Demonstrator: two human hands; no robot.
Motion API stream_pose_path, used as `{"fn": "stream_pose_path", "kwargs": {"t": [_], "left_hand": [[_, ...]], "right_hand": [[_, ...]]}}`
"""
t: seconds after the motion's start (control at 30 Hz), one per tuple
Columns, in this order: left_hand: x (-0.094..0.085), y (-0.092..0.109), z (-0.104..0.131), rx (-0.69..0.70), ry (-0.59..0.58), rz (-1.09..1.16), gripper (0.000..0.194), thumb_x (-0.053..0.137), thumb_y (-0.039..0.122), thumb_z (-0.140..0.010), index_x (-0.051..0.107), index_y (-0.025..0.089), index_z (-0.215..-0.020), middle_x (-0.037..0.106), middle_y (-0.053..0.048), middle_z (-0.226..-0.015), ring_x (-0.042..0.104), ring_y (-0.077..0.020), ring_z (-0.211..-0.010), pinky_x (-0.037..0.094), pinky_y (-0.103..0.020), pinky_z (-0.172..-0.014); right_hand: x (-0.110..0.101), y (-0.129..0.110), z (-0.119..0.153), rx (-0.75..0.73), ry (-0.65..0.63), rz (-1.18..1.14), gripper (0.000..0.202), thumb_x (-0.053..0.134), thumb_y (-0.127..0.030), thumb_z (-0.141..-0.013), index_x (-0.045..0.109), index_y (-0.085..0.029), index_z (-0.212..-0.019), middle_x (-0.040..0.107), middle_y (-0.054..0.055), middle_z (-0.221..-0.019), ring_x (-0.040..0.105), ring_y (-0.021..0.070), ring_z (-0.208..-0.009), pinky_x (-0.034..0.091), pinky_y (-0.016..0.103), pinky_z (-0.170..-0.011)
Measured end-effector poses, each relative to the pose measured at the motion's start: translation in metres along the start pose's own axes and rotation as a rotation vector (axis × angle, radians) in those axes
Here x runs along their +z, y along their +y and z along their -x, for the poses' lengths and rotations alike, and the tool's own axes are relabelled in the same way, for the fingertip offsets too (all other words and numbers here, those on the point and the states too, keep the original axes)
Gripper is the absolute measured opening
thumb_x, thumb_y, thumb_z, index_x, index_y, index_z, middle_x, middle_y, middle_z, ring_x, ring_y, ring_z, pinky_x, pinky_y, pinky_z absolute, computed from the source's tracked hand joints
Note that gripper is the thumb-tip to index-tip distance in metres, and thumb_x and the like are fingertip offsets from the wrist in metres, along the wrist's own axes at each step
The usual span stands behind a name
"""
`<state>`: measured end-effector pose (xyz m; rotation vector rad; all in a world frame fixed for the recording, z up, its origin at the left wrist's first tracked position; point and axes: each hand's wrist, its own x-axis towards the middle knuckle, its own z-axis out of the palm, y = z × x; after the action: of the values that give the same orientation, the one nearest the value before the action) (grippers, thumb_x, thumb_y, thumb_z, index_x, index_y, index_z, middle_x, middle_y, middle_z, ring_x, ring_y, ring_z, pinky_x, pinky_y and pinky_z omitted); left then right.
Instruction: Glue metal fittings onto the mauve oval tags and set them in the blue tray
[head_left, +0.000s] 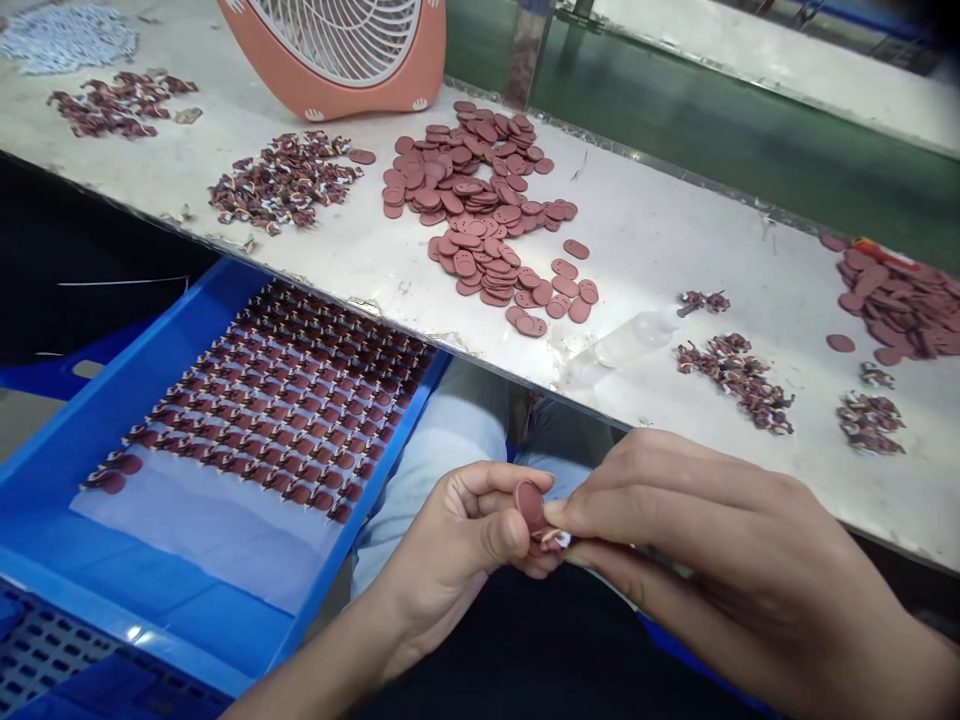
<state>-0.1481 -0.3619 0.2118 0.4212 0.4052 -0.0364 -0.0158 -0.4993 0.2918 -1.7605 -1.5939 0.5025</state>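
My left hand [457, 540] and my right hand [720, 560] meet over my lap, below the table's front edge. Between their fingertips they pinch one small reddish-brown oval piece [530, 505], with a tiny white and dark part [556, 540] pressed against its lower end. To my left a blue tray [90, 430] holds neat rows of several finished brown pieces [277, 400] laid on a clear sheet.
On the white table [660, 240] lie a big heap of brown ovals [480, 200], heaps of small mixed parts [281, 180] [735, 375], another oval pile [900, 305] at right and a clear squeeze bottle [637, 338]. An orange fan [337, 50] stands at the back.
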Motion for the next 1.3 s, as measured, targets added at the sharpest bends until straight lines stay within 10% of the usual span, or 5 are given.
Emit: {"fn": "stream_pose_path", "kwargs": {"t": [0.57, 1.3], "left_hand": [[-0.024, -0.003, -0.013, -0.072, -0.207, 0.142, 0.027, 0.078, 0.038, -0.081, 0.078, 0.02, -0.101, 0.076, -0.001, -0.085, 0.069, -0.0072, -0.066, 0.06, -0.015, -0.059], [-0.034, 0.009, -0.011, -0.04, -0.06, 0.181, 0.032, 0.084, 0.034, -0.075, 0.077, 0.018, -0.102, 0.071, 0.0, -0.074, 0.067, -0.0072, -0.061, 0.059, -0.015, -0.057]], "right_hand": [[0.007, 0.008, -0.009, 0.065, 0.137, -0.004, 0.029, 0.068, -0.023, -0.094, 0.064, -0.021, -0.122, 0.07, 0.001, -0.095, 0.063, 0.011, -0.085, 0.053, 0.02, -0.076], [0.029, 0.023, -0.037, 0.082, 0.13, -0.143, 0.012, 0.066, -0.012, -0.093, 0.072, -0.021, -0.096, 0.067, -0.002, -0.074, 0.058, 0.0093, -0.066, 0.047, 0.022, -0.06]]}}
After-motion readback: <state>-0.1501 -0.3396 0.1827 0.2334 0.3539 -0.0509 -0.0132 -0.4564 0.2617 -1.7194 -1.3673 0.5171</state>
